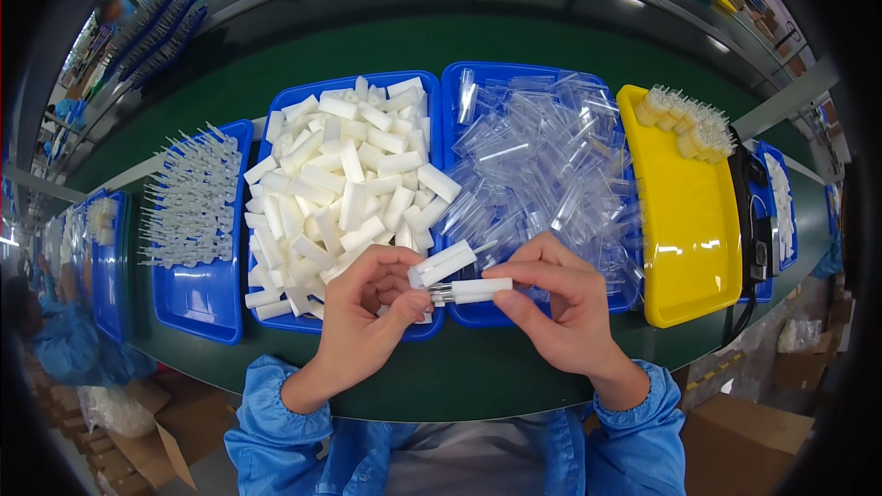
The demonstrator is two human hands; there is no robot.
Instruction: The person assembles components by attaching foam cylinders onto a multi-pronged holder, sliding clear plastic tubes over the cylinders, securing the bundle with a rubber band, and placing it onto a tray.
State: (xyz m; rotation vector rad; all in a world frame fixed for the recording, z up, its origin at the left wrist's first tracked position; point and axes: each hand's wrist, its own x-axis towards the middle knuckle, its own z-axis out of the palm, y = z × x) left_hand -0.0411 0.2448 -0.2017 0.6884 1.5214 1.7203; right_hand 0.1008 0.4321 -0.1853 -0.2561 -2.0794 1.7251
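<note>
My left hand [376, 304] is closed on small pale parts with thin metal pins. From its fingertips a white foam piece [447, 263] points up and to the right, with a thin pin showing by its far end. Just below, my right hand [559, 303] pinches another white foam piece [482, 286] between thumb and fingers. That piece meets the metal pins [442, 292] coming out of the left hand, partly covering them. Beneath both hands lie the front edges of a blue tray [276, 92] heaped with white foam pieces and a blue tray [478, 315] of clear plastic tubes.
At left, a blue tray [197, 308] holds several upright pinned parts [195, 202]. A yellow tray [691, 248] at right carries a cluster of cream parts [684, 124], with a black device [756, 239] beside it. Another person's blue sleeve [78, 340] shows at far left.
</note>
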